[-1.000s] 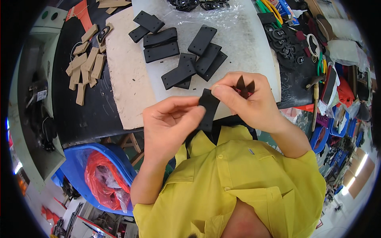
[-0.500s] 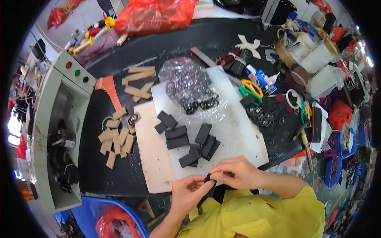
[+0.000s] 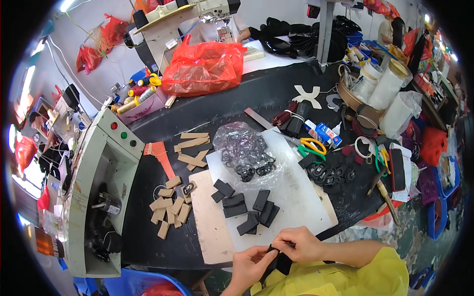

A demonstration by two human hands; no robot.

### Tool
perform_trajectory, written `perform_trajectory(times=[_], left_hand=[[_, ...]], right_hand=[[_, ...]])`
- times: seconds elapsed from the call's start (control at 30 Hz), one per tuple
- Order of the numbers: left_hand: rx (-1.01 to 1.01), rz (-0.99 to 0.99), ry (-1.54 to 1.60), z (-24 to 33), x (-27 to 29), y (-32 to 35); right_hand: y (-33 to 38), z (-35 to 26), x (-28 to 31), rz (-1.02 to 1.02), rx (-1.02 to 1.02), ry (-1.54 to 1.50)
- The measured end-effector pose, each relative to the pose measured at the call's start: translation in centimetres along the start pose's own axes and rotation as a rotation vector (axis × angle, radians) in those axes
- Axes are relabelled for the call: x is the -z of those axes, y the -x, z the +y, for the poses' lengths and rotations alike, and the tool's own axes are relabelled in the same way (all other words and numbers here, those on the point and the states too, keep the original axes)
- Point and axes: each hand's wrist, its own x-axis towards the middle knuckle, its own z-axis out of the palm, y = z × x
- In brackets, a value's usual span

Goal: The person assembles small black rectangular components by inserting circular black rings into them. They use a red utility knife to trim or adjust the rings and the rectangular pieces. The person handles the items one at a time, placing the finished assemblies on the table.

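Worktable (image 3: 153,254), black, is the biggest thing we tag; its near edge runs just ahead of the person. Left of it we log a pale grey-green cabinet (image 3: 79,202) with buttons on its panel. On the table, we have a white sheet (image 3: 301,202) slanting toward the near edge, partly over a beige board (image 3: 210,237). Red plastic bag (image 3: 205,69) sits at the far side, and a clear bag (image 3: 237,143) of dark parts lies on the sheet's far end.

Hands next: left hand (image 3: 249,264) has thumb and forefinger pinched, right hand (image 3: 301,245) has fingers curled in with tips together; we count both as closed on one black piece (image 3: 283,263). Something dark shows inside the right hand's curl; we can't tell what.

Small stuff: tan pieces (image 3: 183,213) scattered left of the board, black blocks (image 3: 234,205) loosely piled on the sheet, beyond the hands.

Held piece is at the near table edge, over the yellow shirt's hem. We read its long axis from the fingertips down toward the body, leaning right; upper end points at the table, partly hidden by fingers.
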Motion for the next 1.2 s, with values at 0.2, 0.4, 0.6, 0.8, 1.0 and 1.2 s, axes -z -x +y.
perform_trajectory(times=[0.2,0.4,0.6,0.8,1.0,1.2], left_hand=[[0.185,0.029,0.368,-0.3,0.5,0.3],[0.192,0.044,0.464,-0.6,1.7,0.0],[0.182,0.059,0.472,-0.2,1.6,-0.3],[0.177,0.065,0.370,1.7,2.4,-0.7],[0.200,-0.029,0.438,1.5,2.7,-0.9],[0.283,-0.071,0.409,1.0,3.0,-1.2]], right_hand=[[0.1,0.8,2.7,-0.167,-0.395,-0.214],[1.8,0.2,3.9,-0.097,0.009,0.377],[1.0,-0.6,3.2,-0.016,0.163,0.483],[-0.4,-1.6,2.5,0.087,0.428,0.453],[-1.1,-1.4,1.6,0.046,0.471,0.503],[-1.5,-0.4,2.3,-0.102,0.478,0.513]])
